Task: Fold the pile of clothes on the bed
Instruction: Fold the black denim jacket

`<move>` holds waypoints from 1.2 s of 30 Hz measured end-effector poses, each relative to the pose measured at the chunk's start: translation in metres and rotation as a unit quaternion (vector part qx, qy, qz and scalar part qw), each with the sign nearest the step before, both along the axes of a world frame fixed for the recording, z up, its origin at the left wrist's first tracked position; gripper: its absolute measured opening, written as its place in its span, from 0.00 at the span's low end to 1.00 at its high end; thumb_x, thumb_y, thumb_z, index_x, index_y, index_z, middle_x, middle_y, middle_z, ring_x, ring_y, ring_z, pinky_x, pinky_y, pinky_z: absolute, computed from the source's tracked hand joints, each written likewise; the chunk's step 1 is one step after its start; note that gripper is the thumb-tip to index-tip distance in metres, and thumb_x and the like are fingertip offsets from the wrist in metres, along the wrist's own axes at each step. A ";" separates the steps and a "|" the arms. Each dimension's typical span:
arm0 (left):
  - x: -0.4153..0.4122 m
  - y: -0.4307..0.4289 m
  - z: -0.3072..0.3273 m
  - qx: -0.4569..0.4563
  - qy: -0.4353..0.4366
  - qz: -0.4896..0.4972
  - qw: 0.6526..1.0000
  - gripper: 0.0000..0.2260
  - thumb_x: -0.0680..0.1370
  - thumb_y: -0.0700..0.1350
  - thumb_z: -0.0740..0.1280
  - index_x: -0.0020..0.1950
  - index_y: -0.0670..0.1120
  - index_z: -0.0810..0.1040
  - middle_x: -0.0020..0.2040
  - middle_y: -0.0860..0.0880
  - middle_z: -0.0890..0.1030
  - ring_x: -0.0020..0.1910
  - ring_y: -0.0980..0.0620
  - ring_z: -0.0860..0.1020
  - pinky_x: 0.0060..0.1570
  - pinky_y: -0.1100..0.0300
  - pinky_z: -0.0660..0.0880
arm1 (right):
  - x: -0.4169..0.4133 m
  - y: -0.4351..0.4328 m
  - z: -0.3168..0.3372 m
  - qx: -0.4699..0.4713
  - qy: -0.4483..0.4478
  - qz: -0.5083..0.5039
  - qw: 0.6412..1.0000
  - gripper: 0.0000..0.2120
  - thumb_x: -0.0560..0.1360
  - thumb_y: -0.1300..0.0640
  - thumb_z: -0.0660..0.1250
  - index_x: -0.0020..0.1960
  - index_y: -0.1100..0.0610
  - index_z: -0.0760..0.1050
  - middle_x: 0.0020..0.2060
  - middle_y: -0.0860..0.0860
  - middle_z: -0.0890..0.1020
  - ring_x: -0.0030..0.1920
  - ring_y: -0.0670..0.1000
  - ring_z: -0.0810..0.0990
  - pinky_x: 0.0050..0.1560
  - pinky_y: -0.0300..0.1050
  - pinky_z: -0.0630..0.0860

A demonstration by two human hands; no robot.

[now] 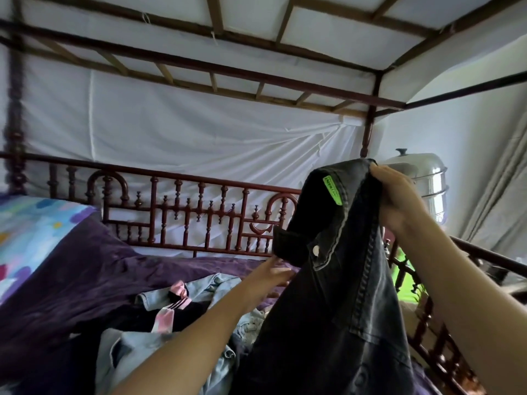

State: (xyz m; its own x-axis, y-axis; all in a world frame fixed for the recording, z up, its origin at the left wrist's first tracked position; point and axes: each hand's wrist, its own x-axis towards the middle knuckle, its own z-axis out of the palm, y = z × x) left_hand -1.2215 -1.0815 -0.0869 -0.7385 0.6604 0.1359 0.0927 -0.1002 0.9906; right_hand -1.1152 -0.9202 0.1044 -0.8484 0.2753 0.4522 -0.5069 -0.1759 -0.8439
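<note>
Fingers [377, 172] of right hand [399, 198] pinch dark denim jacket [336, 309] above clothes pile [171, 306].

A shiny stainless-steel steamer pot [427, 181] with a dark knob on its lid stood at the right of the frame, in front of a pale grey curtain [499, 181]. White cloth [199, 129] hung across the upper centre under dark wooden canopy bars [228, 69]. Below it ran a red-brown turned-wood railing [199, 206]. A multicoloured patterned pillow [31, 232] lay at the left edge on a purple cover [85, 266].
</note>
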 end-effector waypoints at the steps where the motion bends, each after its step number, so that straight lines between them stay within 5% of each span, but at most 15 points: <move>1: -0.001 0.002 0.001 0.005 0.006 0.003 1.000 0.34 0.58 0.66 0.75 0.62 0.61 0.71 0.64 0.49 0.76 0.61 0.49 0.76 0.64 0.46 0.71 | 0.000 -0.001 0.001 -0.001 0.001 0.001 1.000 0.23 0.78 0.63 0.59 0.25 0.54 0.76 0.25 0.49 0.79 0.28 0.46 0.79 0.32 0.36 0.77; 5: 0.001 0.008 0.007 -0.004 -0.003 0.040 0.999 0.40 0.60 0.65 0.71 0.70 0.53 0.66 0.65 0.51 0.74 0.61 0.49 0.75 0.60 0.50 0.72 | 0.001 0.002 0.001 -0.007 0.000 0.009 1.000 0.13 0.79 0.62 0.57 0.36 0.57 0.71 0.25 0.48 0.79 0.27 0.46 0.79 0.31 0.36 0.77; 8: 0.002 0.012 0.008 0.064 -0.033 0.068 0.995 0.25 0.72 0.51 0.70 0.67 0.47 0.69 0.58 0.47 0.78 0.53 0.49 0.76 0.54 0.54 0.72 | 0.001 0.011 0.000 -0.011 -0.019 -0.009 1.000 0.10 0.78 0.61 0.59 0.38 0.57 0.72 0.28 0.49 0.80 0.30 0.47 0.80 0.34 0.38 0.78; 11: 0.003 0.003 0.015 0.132 -0.052 0.087 0.986 0.11 0.77 0.41 0.65 0.58 0.50 0.74 0.52 0.40 0.81 0.46 0.51 0.78 0.49 0.56 0.74 | 0.000 0.023 -0.003 -0.038 -0.040 -0.081 0.995 0.08 0.76 0.63 0.62 0.39 0.58 0.75 0.30 0.50 0.81 0.32 0.47 0.81 0.35 0.39 0.79; 16: 0.008 -0.026 0.056 0.154 0.075 0.176 0.969 0.06 0.79 0.44 0.62 0.52 0.55 0.73 0.52 0.52 0.78 0.56 0.51 0.76 0.55 0.57 0.74 | -0.004 0.028 -0.012 -0.039 -0.042 -0.213 0.975 0.10 0.74 0.65 0.67 0.35 0.57 0.76 0.22 0.48 0.80 0.25 0.45 0.80 0.28 0.37 0.78; 21: 0.017 -0.061 0.122 0.162 0.255 0.289 0.908 0.07 0.79 0.41 0.62 0.45 0.54 0.71 0.44 0.55 0.77 0.42 0.63 0.76 0.39 0.70 0.74 | -0.010 0.016 -0.002 -0.024 -0.015 -0.242 0.970 0.09 0.74 0.63 0.67 0.36 0.56 0.76 0.20 0.45 0.78 0.23 0.41 0.78 0.26 0.33 0.75; 26: 0.030 -0.085 0.192 0.187 0.425 0.376 0.802 0.06 0.78 0.38 0.64 0.45 0.48 0.71 0.41 0.58 0.73 0.39 0.73 0.74 0.41 0.76 0.71 | -0.003 0.002 0.036 0.013 0.039 -0.259 0.965 0.11 0.75 0.62 0.67 0.33 0.55 0.74 0.22 0.46 0.77 0.27 0.44 0.76 0.31 0.36 0.76; 31: 0.031 -0.090 0.249 0.197 0.495 0.459 0.711 0.05 0.76 0.41 0.66 0.48 0.48 0.71 0.41 0.62 0.72 0.40 0.71 0.73 0.43 0.76 0.70 | -0.001 -0.004 0.071 0.084 0.091 -0.304 0.945 0.11 0.75 0.61 0.66 0.34 0.55 0.73 0.27 0.49 0.76 0.31 0.46 0.74 0.35 0.39 0.74; 34: 0.020 -0.087 0.250 0.157 0.508 0.481 0.697 0.06 0.76 0.43 0.66 0.51 0.44 0.75 0.44 0.58 0.74 0.43 0.61 0.73 0.44 0.70 0.70 | -0.018 0.005 0.061 0.112 0.066 -0.299 0.945 0.10 0.75 0.62 0.66 0.36 0.56 0.72 0.32 0.53 0.74 0.35 0.49 0.73 0.39 0.44 0.73; 36: 0.004 -0.082 0.228 0.103 0.495 0.472 0.722 0.07 0.76 0.42 0.68 0.52 0.41 0.76 0.45 0.53 0.76 0.46 0.55 0.75 0.46 0.62 0.72 | -0.033 0.015 0.035 0.119 0.025 -0.276 0.953 0.11 0.75 0.63 0.66 0.34 0.56 0.72 0.31 0.53 0.75 0.34 0.50 0.74 0.39 0.44 0.73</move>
State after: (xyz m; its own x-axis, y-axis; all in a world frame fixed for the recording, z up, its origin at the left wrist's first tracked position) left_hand -1.2177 -1.1633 0.1407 -0.3206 -0.1837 0.9292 0.8681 0.3355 0.3658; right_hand -1.1486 -0.9050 0.1395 -0.5802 0.5579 0.5934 -0.5070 0.3229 -0.7992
